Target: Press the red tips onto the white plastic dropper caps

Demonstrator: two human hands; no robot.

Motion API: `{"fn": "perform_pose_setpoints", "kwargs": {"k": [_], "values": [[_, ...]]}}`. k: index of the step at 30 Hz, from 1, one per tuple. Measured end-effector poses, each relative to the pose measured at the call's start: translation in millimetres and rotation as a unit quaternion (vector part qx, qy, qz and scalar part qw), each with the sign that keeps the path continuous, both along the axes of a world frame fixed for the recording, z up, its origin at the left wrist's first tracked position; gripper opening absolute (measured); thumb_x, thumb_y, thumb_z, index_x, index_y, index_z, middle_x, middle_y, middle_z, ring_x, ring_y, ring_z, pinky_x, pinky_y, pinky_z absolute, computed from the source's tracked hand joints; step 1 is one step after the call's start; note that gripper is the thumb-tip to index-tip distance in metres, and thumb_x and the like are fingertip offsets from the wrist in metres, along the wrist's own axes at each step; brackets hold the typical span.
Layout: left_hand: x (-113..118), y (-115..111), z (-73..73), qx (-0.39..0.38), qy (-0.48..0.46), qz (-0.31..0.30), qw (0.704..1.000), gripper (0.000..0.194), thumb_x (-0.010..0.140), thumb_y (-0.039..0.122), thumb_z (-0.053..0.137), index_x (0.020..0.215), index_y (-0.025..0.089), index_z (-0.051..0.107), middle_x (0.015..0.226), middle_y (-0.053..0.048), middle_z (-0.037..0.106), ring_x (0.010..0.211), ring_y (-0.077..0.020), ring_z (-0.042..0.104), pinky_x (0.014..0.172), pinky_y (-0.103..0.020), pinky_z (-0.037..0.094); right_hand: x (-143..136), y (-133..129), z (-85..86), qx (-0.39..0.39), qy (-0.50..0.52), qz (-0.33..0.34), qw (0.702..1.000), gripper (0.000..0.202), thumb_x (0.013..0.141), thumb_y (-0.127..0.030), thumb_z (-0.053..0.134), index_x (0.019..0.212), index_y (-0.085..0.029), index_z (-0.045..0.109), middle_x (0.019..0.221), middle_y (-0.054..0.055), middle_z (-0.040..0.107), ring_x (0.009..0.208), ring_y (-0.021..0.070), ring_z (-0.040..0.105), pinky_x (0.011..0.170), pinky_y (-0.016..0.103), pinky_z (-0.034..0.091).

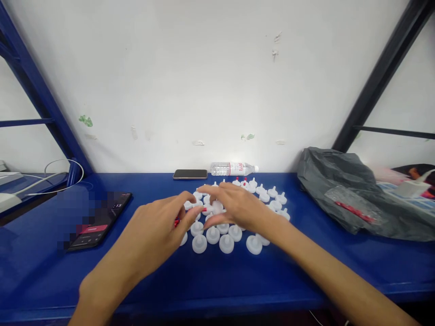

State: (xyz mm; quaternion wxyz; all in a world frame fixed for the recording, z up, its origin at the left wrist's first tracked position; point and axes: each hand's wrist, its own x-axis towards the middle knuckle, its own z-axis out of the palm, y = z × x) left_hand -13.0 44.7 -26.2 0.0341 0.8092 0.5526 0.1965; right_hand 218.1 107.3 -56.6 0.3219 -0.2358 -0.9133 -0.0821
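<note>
Many white plastic caps (226, 243), each a round base with a narrow upright spout, stand grouped on the blue table. My left hand (159, 222) is at the group's left side, its thumb and fingers curled towards each other. A small red tip (204, 209) shows at its thumb end, and more red pieces (176, 222) show by its curled fingers. My right hand (234, 206) hovers over the caps from the right, thumb and fingers apart. A white cap (217, 207) lies in the gap between them. Several spouts at the back carry red tips (245, 181).
A clear bottle (231, 169) lies by the wall beside a dark phone (190, 174). Another phone (102, 222) rests at left. On the right are a grey plastic bag (353, 194) and a clear pouch of red pieces (356, 212). Blue shelf posts (44, 86) and cables flank the table.
</note>
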Motion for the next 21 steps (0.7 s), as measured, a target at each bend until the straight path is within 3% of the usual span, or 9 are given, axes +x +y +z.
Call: {"fn": "perform_pose_setpoints", "kwargs": {"k": [4,7,11,16,19,21], "values": [[12,-2,-9.3,-0.010,0.044,-0.058,0.997,0.038,0.110,0.036,0.032,0.094,0.026,0.065,0.086,0.000,0.076,0.073,-0.0217,0.069,0.063,-0.032,0.035,-16,-13,-2.1,0.070,0.008,0.048,0.996,0.059,0.097,-0.063,0.061,0.132,-0.016,0.058,0.085,0.003,0.070,0.075,0.0173,0.064,0.071,0.030,0.056],[13,0,-14.6,0.029,0.074,-0.076,0.994,0.041,0.110,0.031,0.027,0.091,0.024,0.063,0.087,-0.002,0.075,0.071,-0.0216,0.066,0.063,-0.033,0.033,-14,-12,-2.2,0.080,0.040,0.043,0.995,0.057,0.098,-0.066,0.056,0.123,-0.014,0.063,0.084,0.004,0.073,0.073,0.0172,0.065,0.069,0.030,0.054],[12,5,-16.8,0.071,0.058,-0.039,0.995,0.039,0.110,0.032,0.027,0.083,0.024,0.055,0.080,-0.002,0.069,0.068,-0.0204,0.062,0.063,-0.032,0.032,-6,-7,-1.9,0.066,0.054,0.031,0.996,0.052,0.101,-0.058,0.060,0.126,-0.012,0.065,0.094,0.007,0.077,0.082,0.0195,0.071,0.075,0.032,0.056],[24,6,-17.6,0.055,-0.002,-0.025,0.998,0.038,0.109,0.039,0.028,0.079,0.025,0.047,0.072,0.001,0.064,0.061,-0.0188,0.055,0.061,-0.032,0.031,-6,-6,-0.5,0.083,0.074,0.043,0.993,0.038,0.100,-0.048,0.067,0.114,-0.013,0.070,0.093,0.005,0.080,0.084,0.0198,0.074,0.076,0.034,0.055],[23,4,-13.6,0.076,-0.045,-0.011,0.996,0.040,0.107,0.037,0.026,0.073,0.025,0.044,0.062,0.002,0.058,0.055,-0.0174,0.050,0.059,-0.032,0.031,2,-1,3.3,0.131,0.077,0.039,0.988,0.030,0.101,-0.042,0.069,0.115,-0.016,0.071,0.099,0.005,0.082,0.087,0.0201,0.076,0.076,0.034,0.055],[9,2,-5.2,0.120,-0.093,0.045,0.987,0.044,0.105,0.040,0.027,0.066,0.025,0.041,0.055,0.003,0.051,0.051,-0.0161,0.047,0.057,-0.031,0.032,19,7,8.2,0.171,0.081,0.010,0.982,0.023,0.103,-0.036,0.068,0.117,-0.018,0.072,0.101,0.005,0.083,0.089,0.0201,0.077,0.079,0.035,0.056]]}}
